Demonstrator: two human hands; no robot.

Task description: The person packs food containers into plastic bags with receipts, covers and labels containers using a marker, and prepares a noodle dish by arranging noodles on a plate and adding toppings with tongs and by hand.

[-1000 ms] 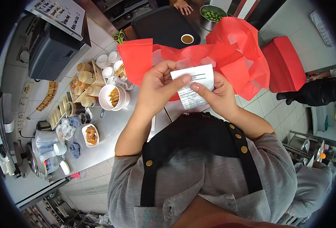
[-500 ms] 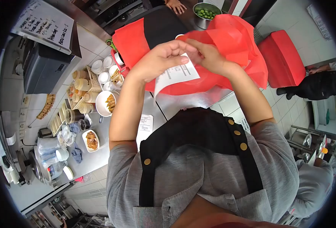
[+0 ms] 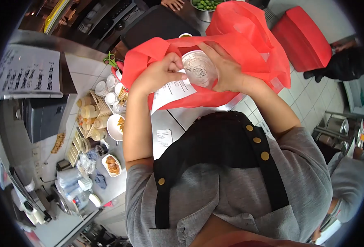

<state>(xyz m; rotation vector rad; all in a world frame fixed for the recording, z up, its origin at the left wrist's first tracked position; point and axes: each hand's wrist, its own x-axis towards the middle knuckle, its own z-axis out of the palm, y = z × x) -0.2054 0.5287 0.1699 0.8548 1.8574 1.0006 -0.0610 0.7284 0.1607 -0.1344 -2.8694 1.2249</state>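
Note:
My left hand point(image 3: 162, 76) is closed, its thumb pressing a printed paper receipt point(image 3: 171, 94) against curled fingers. A round container with a clear lid point(image 3: 199, 70), marked with dark handwriting, sits in the mouth of a red fabric bag point(image 3: 248, 39). Wrapped about the container's right side is my right hand point(image 3: 226, 68), fingers along the rim and thumb below. The bag's cloth spreads around both hands and hides the container's lower part. The receipt's top edge lies beside the lid.
Another receipt point(image 3: 164, 138) lies on the steel counter. To the left are sauce bottles point(image 3: 90, 111), a white pan point(image 3: 115, 126) and a dish of food point(image 3: 112, 165). A black tray point(image 3: 157, 26) and a bowl of green limes point(image 3: 204, 6) stand beyond; another person's hand point(image 3: 173, 4) rests nearby.
My hands have moved apart, and the lidded container now shows between them. My right hand has come onto its side. The receipt has shifted left and down with my left hand.

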